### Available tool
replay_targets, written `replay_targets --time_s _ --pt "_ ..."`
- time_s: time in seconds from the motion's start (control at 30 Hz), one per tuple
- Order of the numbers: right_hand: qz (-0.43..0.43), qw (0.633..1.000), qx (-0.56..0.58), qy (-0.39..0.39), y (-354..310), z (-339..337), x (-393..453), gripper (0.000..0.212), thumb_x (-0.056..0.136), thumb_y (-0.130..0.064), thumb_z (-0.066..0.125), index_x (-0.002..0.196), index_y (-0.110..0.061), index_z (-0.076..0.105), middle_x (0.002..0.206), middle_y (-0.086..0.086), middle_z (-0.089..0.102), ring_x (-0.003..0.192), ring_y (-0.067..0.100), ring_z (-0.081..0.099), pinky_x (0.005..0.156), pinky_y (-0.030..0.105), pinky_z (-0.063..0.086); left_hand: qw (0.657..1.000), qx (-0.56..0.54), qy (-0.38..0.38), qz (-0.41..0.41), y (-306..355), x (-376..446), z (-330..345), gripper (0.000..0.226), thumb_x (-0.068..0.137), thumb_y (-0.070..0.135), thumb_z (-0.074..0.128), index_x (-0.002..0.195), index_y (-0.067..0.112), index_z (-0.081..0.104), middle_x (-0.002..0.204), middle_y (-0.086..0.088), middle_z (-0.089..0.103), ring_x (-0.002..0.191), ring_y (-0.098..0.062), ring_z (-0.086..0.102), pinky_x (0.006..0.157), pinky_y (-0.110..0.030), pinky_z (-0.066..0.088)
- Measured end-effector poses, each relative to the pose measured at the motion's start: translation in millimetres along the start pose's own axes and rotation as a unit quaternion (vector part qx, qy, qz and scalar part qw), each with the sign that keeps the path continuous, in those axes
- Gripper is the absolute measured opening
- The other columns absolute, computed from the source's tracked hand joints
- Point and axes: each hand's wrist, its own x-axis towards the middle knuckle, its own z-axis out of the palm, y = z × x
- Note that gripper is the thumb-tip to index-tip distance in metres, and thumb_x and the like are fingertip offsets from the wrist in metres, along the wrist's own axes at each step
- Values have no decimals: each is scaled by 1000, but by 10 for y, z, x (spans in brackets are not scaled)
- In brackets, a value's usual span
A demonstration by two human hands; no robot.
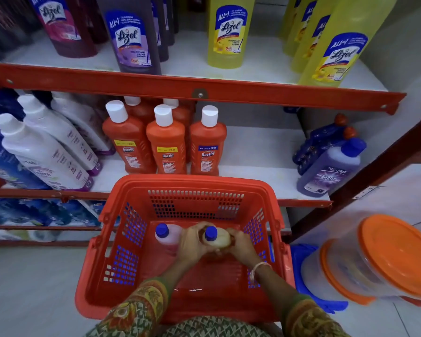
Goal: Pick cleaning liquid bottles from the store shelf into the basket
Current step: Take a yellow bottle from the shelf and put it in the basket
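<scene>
done: pink plastic bottle with blue cap (167, 235) upright in red perforated plastic basket (187, 183) | now: left hand (195, 242) and right hand (241, 244) clamped round pale yellowish bottle with blue cap (216, 237), low inside basket | left: likely release, more bottles on white store shelf (258, 152)

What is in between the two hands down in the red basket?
In the head view, a pale bottle with a blue cap sits between the left hand and right hand, inside the basket.
</scene>
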Motion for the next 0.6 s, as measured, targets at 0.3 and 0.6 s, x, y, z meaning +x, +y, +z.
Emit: replay_targets --time_s 0.3,0.6 --pt "-3 998 -56 -10 -40 61 71 47 64 -14 84 106 -6 65 106 17 74 99 25 67 76 30 47 999 30 -20 -16 -36 16 -3 57 41 25 91 94 22 68 84 8 73 77 -9 65 65 -8 43" --pt "-123 988 -80 -43 -357 -469 -98 53 65 -8 81 114 -18 65 113 2 72 101 14 66 92 28 53 996 66 -45 29 -35 -107 -179 68 55 8 86 116 20 60 106 7 70 96 -6 63 81 -8 44"
